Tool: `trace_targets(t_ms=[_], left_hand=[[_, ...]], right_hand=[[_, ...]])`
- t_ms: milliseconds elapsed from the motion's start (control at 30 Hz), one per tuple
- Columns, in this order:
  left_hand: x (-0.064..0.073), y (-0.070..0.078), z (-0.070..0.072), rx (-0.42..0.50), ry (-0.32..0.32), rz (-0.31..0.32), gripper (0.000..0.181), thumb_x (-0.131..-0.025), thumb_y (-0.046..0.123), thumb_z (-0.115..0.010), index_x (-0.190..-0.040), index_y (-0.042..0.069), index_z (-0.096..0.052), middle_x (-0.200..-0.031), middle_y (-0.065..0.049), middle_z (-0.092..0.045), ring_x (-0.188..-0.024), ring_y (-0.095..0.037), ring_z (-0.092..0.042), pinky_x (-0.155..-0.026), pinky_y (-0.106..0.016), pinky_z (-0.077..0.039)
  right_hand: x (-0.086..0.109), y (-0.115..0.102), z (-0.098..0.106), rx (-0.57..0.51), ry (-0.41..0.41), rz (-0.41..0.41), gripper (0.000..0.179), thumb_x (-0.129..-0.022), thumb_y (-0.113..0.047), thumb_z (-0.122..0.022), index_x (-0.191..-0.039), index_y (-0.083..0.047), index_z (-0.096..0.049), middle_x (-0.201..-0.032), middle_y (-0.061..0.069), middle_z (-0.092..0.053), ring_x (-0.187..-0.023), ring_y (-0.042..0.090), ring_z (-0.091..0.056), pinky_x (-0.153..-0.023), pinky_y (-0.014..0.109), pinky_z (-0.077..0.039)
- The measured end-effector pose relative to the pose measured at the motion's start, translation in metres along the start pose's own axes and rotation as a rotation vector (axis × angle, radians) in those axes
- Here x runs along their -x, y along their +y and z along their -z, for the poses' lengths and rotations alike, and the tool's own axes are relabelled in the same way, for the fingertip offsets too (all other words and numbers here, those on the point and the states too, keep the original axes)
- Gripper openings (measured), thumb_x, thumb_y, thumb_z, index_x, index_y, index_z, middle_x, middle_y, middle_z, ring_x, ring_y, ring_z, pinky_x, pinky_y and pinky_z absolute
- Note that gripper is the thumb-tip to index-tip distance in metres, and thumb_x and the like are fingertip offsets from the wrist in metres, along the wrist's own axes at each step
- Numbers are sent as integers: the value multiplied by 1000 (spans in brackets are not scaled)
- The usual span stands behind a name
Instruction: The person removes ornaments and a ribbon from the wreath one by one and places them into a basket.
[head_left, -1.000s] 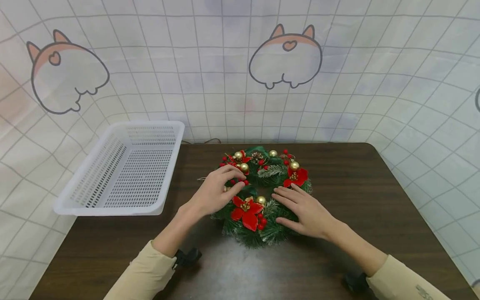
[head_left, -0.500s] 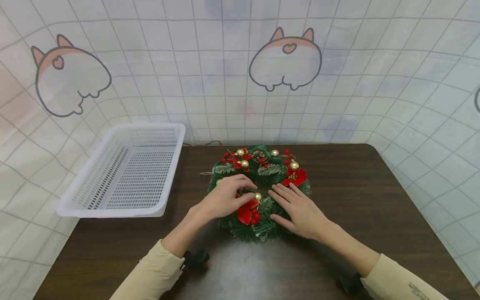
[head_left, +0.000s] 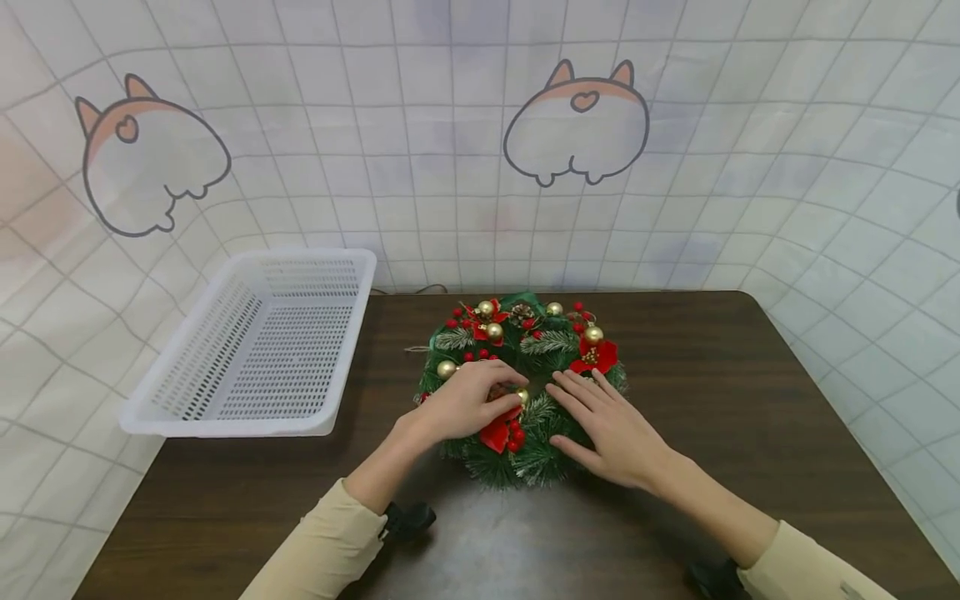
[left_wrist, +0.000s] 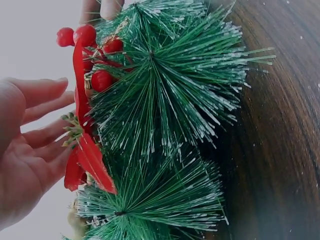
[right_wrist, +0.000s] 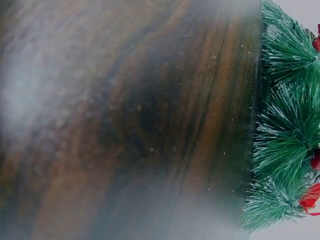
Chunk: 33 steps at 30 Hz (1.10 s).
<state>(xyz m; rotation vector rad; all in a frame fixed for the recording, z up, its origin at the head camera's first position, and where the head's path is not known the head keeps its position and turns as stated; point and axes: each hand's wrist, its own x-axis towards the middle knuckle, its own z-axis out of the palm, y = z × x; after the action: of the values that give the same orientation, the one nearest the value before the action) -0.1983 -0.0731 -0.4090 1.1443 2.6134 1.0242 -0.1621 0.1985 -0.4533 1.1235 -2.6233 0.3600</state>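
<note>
A green Christmas wreath (head_left: 495,471) lies on the table, trimmed with red flowers, berries, gold balls and pine cones. My left hand (head_left: 472,400) is over its front left part, palm down with fingers loosely bent, partly covering a red poinsettia (head_left: 495,435). From the left wrist view, the fingers extend alongside the red petals (left_wrist: 95,160), pinching nothing that I can see. Fingers spread, my right hand (head_left: 618,433) rests on the wreath's front right part. The right wrist view catches only the wreath's needles (right_wrist: 287,140) at its edge; that hand is out of sight there.
A white perforated plastic basket (head_left: 341,383) stands left of the wreath on the dark wood table (head_left: 705,375). Behind hangs a white gridded curtain (head_left: 435,192) with cartoon animal prints. A thin cord (head_left: 431,288) shows at the table's back edge.
My left hand has moved from the wreath's left side toward the front and right, onto the front poinsettia. The right hand keeps nearly the same place on the wreath.
</note>
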Motion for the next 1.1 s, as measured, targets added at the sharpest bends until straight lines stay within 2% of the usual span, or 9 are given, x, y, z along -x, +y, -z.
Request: trace_targets(t_ms=[133,233,433,633,800,1100], left_hand=[[-1,-1,-3,38,-15,21,29,-105,17,-63,-129,4,-70,-117,-4,-70,-96,-11,-66,-84,-27,-55],[-1,-2,-5,75,-26,56,29,-105,17,-62,-131,5,-69,-114,-1,-71,-93,-9,-66,-83,-28,-55],[-2,-7,-6,114,-59,106,33,-107,20,-59,-137,8,-66,-120,0,-71,-91,-5,-65,-84,-30,-54],[-4,-12,-4,156,-91,93,36,-107,20,-60,-140,7,-64,-123,0,-69,-99,-8,-66,-86,-30,-54],[-3,-11,-2,223,-71,79,35,-105,20,-62,-138,7,-65,-123,1,-67,-105,-9,-66,-91,-31,-54],[0,-6,0,321,-43,6,34,-103,16,-66,-135,4,-65,-119,-2,-67,-104,-12,-67,-90,-29,-56]], right_hand=[[4,-1,-1,-13,-13,-3,72,-104,-53,-55,-153,-1,-46,-158,18,-41,-147,35,-36,-122,55,-20],[5,-1,-2,-20,-14,-2,72,-104,-53,-54,-153,-1,-46,-159,19,-41,-147,36,-36,-122,55,-19],[5,0,-3,-12,0,10,71,-104,-53,-53,-152,-1,-47,-158,19,-41,-147,36,-36,-121,55,-20],[4,0,-4,3,-6,13,71,-105,-53,-52,-152,0,-46,-158,20,-41,-147,37,-36,-122,55,-20],[3,-1,-3,8,-12,13,71,-105,-54,-51,-153,-2,-47,-159,19,-40,-147,36,-35,-121,56,-21],[4,1,-4,11,-12,18,71,-105,-55,-49,-153,-1,-46,-158,20,-40,-147,38,-36,-121,56,-21]])
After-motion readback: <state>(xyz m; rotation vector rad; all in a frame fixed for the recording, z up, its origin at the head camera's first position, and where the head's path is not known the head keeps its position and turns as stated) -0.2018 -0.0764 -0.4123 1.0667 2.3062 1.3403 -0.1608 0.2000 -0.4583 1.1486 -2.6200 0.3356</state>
